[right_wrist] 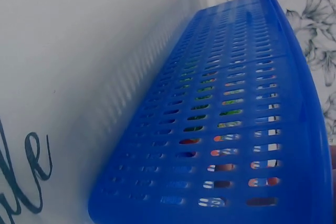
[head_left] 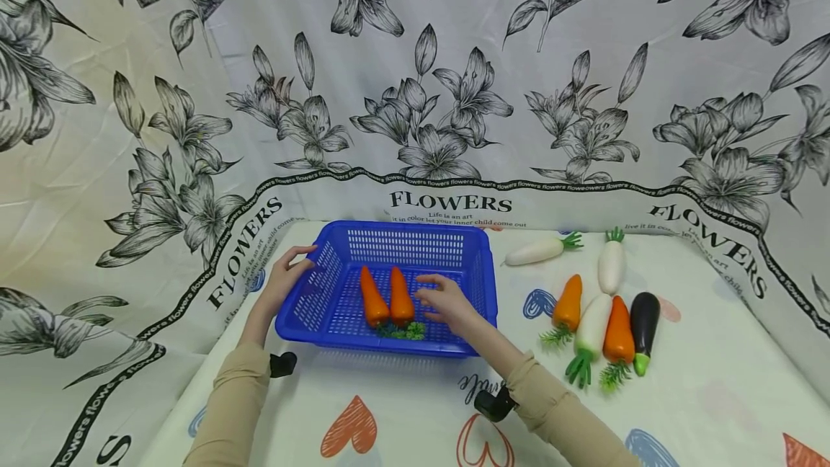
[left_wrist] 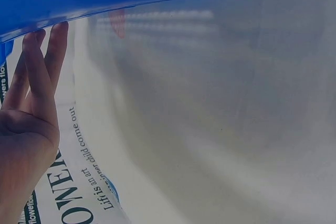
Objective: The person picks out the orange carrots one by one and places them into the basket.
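A blue plastic basket with slotted walls stands in front of me. Two orange carrots with green tops lie side by side on its floor, tips pointing away. My left hand is at the basket's left side. In the left wrist view that hand has its extended fingers touching the blue edge. Over the basket's right half is my right hand, its fingers loosely bent beside the right carrot and holding nothing. The right wrist view shows the basket's slotted wall, which hides most of that hand.
To the basket's right lie several vegetables: a white radish at the back, another white radish, a third radish, an orange carrot, a redder carrot and an eggplant. A flower-printed curtain hangs behind the table.
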Motion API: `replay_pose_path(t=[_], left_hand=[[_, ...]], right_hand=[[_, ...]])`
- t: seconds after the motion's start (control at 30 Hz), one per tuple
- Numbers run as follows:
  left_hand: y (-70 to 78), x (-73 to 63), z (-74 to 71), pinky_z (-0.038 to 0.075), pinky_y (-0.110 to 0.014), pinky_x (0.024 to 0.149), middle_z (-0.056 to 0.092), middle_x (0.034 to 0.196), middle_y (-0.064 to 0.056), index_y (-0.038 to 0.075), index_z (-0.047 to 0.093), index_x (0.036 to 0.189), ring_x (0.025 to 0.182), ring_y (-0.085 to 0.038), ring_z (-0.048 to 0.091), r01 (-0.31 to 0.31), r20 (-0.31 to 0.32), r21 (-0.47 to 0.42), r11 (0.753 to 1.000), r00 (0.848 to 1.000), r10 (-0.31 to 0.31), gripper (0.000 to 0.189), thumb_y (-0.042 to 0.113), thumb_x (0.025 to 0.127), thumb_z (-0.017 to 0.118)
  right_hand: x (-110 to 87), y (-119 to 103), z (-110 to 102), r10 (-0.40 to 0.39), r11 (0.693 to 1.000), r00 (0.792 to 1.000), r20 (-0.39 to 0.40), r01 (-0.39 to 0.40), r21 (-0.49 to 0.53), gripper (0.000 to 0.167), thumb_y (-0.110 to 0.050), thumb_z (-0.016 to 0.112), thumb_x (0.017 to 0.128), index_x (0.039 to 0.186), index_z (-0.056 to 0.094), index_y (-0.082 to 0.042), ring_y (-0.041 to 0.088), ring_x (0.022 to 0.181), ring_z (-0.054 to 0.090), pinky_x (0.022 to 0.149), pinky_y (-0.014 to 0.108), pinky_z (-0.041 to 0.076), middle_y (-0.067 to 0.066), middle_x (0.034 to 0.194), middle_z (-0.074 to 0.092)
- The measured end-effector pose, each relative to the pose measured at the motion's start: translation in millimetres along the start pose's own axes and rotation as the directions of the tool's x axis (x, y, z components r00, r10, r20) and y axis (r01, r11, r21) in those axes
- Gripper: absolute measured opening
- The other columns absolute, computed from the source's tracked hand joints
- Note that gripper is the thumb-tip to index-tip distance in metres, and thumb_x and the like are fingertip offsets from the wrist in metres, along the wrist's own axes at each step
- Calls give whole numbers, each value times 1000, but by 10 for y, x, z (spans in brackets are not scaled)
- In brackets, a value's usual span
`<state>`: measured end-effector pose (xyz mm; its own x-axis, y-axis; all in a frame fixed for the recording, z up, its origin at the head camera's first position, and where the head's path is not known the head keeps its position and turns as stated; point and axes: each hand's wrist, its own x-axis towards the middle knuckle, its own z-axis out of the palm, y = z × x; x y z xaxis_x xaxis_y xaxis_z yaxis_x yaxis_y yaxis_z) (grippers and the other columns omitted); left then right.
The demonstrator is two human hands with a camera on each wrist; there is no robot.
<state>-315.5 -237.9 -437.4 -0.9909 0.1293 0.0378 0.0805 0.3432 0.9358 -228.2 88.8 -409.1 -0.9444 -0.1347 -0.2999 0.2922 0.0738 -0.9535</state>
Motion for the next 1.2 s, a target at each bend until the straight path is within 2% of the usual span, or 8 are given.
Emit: replay_pose_path(t=[0.17, 0.5, 0.77, 0.97, 1.2], left_hand=[[10, 0, 7, 51, -24, 72, 47, 139, -21, 12, 44, 139, 89, -3, 61, 6, -5, 5, 1000, 1000, -6, 44, 25, 98, 49], [17, 5, 10, 51, -24, 73, 46, 140, -21, 13, 45, 138, 90, -1, 59, 1, -2, 12, 1000, 1000, -1, 43, 25, 98, 48], [6, 4, 8, 52, -25, 72, 46, 139, -22, 12, 45, 138, 89, -2, 60, 3, -1, 12, 1000, 1000, -3, 42, 25, 98, 48], [19, -8, 12, 52, -25, 72, 47, 138, -22, 13, 46, 138, 89, -3, 61, 2, 2, 3, 1000, 1000, -2, 42, 25, 98, 47], [21, -15, 18, 52, -26, 71, 48, 136, -25, 12, 45, 139, 88, -4, 62, -2, 6, -15, 1000, 1000, 2, 43, 25, 98, 47]], right_hand=[[-56, -6, -63, -40, 998, 998, 46, 43, -52, 44, -12, 59, 89, 133, 52, -7, 38, 119, 50, 96, 50, 46, 20, 130, 52], [-169, -62, -251, -102, 981, 992, 70, 112, -159, 41, -18, 61, 89, 129, 56, -11, 32, 112, 58, 95, 50, 46, 15, 118, 61], [-260, -88, -395, -152, 969, 982, 109, 170, -180, 41, -18, 58, 93, 133, 53, -11, 22, 104, 60, 95, 49, 47, 15, 120, 58], [-335, -103, -538, -184, 952, 976, 117, 207, -224, 42, -19, 57, 94, 134, 51, -11, 21, 103, 60, 93, 46, 49, 18, 120, 58], [-423, -140, -731, -189, 951, 970, 151, 219, -217, 47, -19, 55, 95, 139, 44, -8, 22, 105, 60, 92, 42, 50, 20, 120, 55]])
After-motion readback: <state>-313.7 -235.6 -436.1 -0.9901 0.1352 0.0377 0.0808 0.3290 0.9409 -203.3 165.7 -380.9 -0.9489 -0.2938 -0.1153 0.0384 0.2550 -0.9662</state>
